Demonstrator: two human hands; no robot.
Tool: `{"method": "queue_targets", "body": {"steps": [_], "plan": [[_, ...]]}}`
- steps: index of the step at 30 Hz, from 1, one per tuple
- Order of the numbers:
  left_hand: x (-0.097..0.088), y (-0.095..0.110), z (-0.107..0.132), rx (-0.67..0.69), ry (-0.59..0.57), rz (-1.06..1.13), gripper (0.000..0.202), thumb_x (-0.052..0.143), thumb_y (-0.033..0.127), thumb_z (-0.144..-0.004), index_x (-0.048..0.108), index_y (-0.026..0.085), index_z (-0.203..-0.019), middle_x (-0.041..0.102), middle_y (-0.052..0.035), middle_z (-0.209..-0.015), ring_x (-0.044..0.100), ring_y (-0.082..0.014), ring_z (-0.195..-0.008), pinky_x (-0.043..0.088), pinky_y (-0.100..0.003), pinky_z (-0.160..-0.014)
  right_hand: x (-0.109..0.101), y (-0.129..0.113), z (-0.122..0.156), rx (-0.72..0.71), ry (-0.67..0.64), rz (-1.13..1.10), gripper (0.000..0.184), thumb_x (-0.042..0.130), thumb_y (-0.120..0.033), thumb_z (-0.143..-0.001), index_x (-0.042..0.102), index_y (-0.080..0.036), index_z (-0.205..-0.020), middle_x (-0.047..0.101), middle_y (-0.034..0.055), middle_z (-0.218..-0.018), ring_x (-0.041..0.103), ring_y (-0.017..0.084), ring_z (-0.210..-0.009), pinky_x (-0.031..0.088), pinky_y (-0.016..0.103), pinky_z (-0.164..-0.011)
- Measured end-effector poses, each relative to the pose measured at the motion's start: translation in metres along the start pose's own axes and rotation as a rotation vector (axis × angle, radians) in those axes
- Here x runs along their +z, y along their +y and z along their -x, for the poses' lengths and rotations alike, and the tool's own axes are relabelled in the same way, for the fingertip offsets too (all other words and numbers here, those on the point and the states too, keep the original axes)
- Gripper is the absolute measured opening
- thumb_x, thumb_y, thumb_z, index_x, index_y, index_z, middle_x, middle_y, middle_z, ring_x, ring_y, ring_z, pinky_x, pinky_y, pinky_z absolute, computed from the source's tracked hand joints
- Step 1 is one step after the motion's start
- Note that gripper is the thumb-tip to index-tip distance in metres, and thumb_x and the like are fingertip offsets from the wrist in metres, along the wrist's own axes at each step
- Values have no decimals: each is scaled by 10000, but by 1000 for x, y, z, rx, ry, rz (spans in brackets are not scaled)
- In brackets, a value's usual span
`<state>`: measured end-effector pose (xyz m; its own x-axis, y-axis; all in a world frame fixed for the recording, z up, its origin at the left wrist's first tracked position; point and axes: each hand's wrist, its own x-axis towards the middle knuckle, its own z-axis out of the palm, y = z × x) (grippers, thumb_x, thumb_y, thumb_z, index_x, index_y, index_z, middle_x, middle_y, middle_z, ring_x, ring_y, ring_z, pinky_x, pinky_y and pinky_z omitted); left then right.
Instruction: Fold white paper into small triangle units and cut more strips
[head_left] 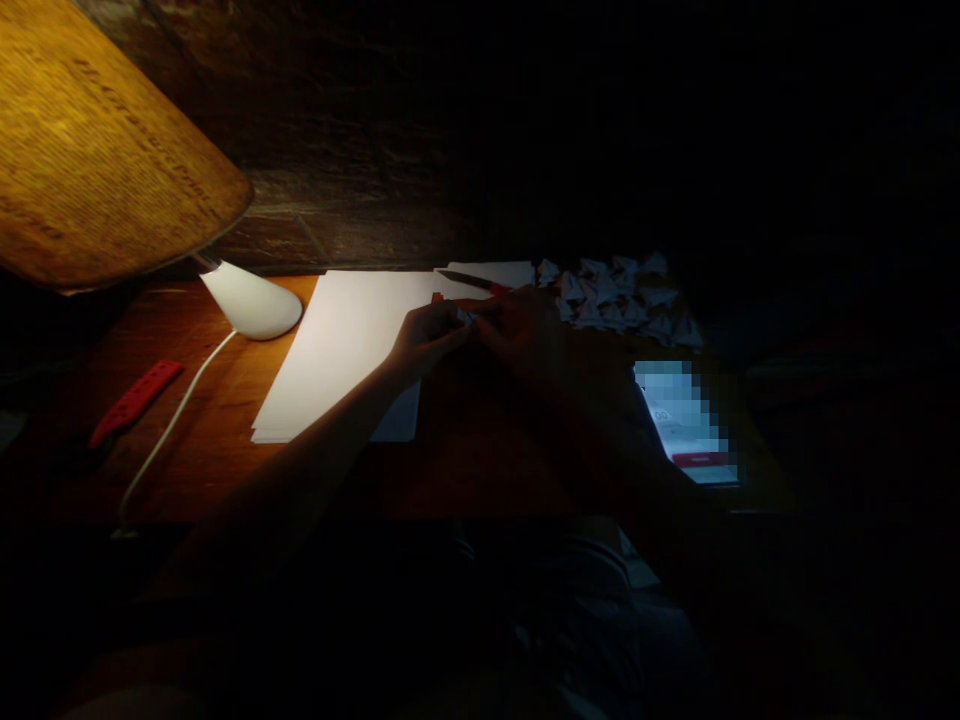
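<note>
My left hand (427,335) and my right hand (521,335) meet over the wooden table (480,460), pinched together on a small white piece of folded paper (463,316). A stack of white paper sheets (345,350) lies just left of my hands. A pile of small folded paper pieces (622,295) sits to the right, behind my right hand. The scene is very dark, and my right hand is dim.
A lamp with a woven shade (97,150) and white base (251,300) stands at the left, with its white cord (169,425) running toward me. A red strip-like object (135,400) lies at the far left. A lit phone (686,420) lies at the right. A red-handled tool (476,282) rests on the sheets.
</note>
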<state>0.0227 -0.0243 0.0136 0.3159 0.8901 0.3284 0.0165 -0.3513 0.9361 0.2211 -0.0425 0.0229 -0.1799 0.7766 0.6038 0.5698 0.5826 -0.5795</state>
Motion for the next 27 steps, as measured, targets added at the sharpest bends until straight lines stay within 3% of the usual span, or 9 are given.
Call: {"method": "queue_targets", "body": {"steps": [13, 27], "plan": [[2, 3, 2, -17, 17, -36, 325, 897, 441, -784, 691, 189, -787, 685, -22, -746, 608, -141, -678, 486, -269, -635, 1, 3, -1, 10, -12, -27, 97, 718, -267, -914, 807, -268, -951, 744, 30, -883, 660, 277, -969, 508, 464, -941], [1, 1, 2, -18, 8, -16, 297, 903, 404, -782, 698, 189, -800, 702, -23, -785, 629, -137, -703, 509, -269, -664, 2, -1, 0, 38, 20, -70, 131, 705, -279, -904, 816, -264, -972, 764, 30, -881, 654, 259, -900, 513, 444, -891]]}}
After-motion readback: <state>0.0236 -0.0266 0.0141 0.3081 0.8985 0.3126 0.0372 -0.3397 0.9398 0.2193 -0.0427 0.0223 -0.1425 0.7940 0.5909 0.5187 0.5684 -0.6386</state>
